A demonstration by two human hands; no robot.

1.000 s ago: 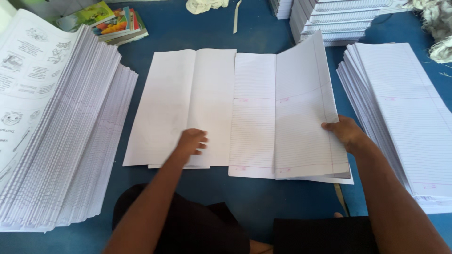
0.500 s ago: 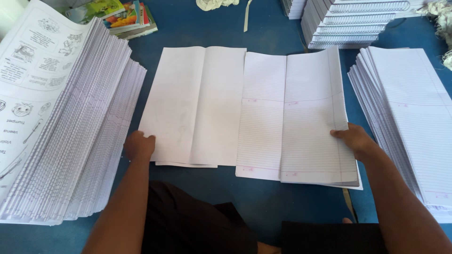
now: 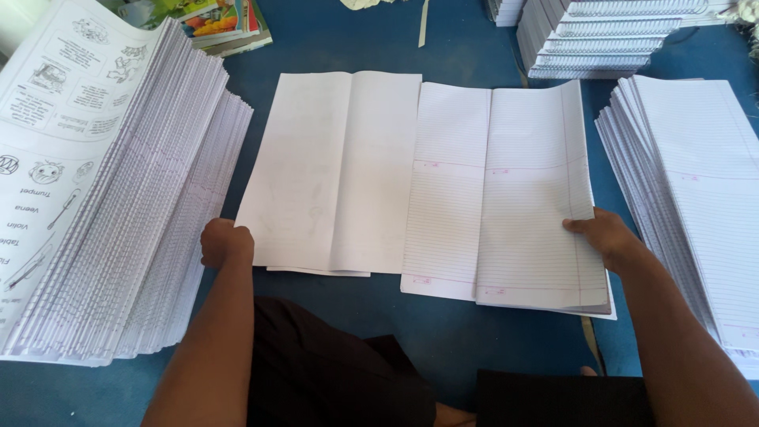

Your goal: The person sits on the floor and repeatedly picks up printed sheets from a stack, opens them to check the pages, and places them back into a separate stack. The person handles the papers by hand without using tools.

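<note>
Two small piles of folded sheets lie side by side on a blue surface (image 3: 458,348). The left pile (image 3: 332,170) is plain white paper with a centre crease. My left hand (image 3: 225,241) grips its lower left corner, fingers curled around the edge. The right pile (image 3: 506,190) is ruled paper with faint pink markings. My right hand (image 3: 601,233) rests on its lower right edge, thumb on top of the sheet and fingers beneath the raised edge.
A tall fanned stack of printed picture sheets (image 3: 103,198) fills the left side. A fanned stack of ruled sheets (image 3: 696,190) sits at the right. Stacked bound books (image 3: 609,35) stand at the back right, colourful booklets (image 3: 225,24) at the back left.
My left hand slid from the middle bottom of the plain pile to its lower left corner. The raised ruled sheet under my right hand came down flat.
</note>
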